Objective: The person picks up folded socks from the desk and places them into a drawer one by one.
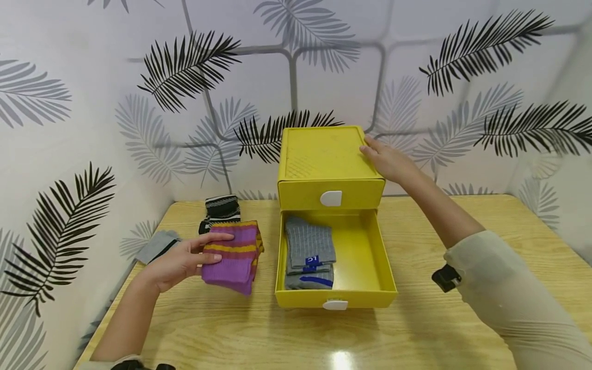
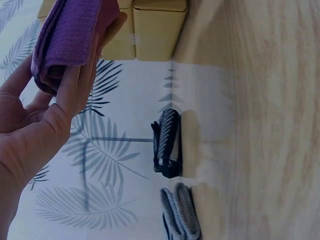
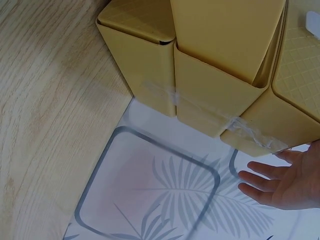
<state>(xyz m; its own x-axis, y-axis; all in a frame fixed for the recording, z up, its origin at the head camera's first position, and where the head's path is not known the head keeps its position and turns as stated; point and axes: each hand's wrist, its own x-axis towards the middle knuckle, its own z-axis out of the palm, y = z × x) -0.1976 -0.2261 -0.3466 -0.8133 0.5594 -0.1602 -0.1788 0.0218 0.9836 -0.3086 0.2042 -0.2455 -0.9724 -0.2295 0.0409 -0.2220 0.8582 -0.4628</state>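
head view: a blue label (image 1: 312, 260) with pale characters, upside down and too small to read surely, sits on the grey ribbed folded socks (image 1: 311, 237) in a pulled-out yellow plastic drawer (image 1: 358, 257). left of it, the left hand (image 1: 182, 261) pinches a folded purple knit sock with orange stripes (image 1: 231, 272) above the wood-grain tabletop (image 1: 208, 334). the right hand (image 1: 388, 160) touches the top side edge of the yellow plastic drawer unit (image 1: 324, 154); behind is a white leaf-printed wall (image 1: 333, 82).

left wrist view: the purple sock lies between thumb and fingers; a black-and-white folded sock (image 2: 167, 145) and a grey folded sock (image 2: 180, 212) rest near the wall.

right wrist view: the right fingers are extended and slightly spread, grasping nothing, beside clear tape (image 3: 255, 136) on the unit.
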